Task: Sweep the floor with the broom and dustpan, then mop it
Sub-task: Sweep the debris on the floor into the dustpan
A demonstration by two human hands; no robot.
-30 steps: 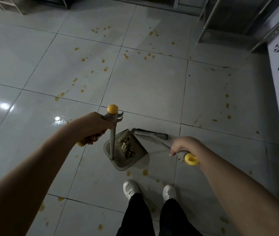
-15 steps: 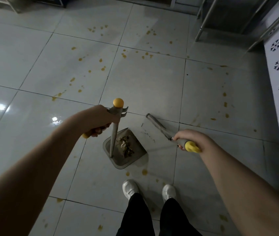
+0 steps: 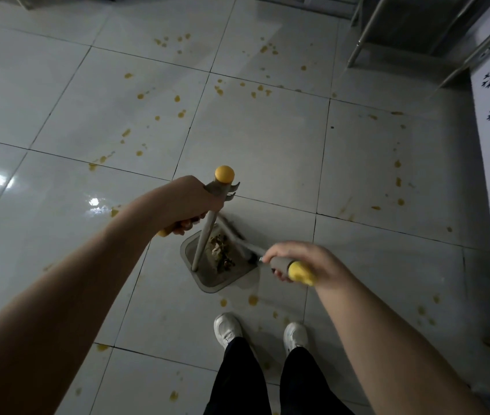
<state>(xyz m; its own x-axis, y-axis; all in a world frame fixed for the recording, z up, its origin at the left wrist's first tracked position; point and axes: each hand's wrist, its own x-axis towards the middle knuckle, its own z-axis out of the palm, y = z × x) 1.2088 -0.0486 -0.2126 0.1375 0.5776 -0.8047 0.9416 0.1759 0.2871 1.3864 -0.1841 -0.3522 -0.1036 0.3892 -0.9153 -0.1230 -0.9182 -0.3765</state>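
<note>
Sweeping looks partly done. The left hand [image 3: 186,202] curls round the dustpan [image 3: 215,281] handle and the right hand [image 3: 294,262] round the broom [image 3: 242,242], its blurred head at the pan's far edge. Debris [image 3: 221,254] lies inside. Yellow spots [image 3: 177,98] dot the floor [image 3: 252,151]; mopping remains, with 0 mops visible.
</note>
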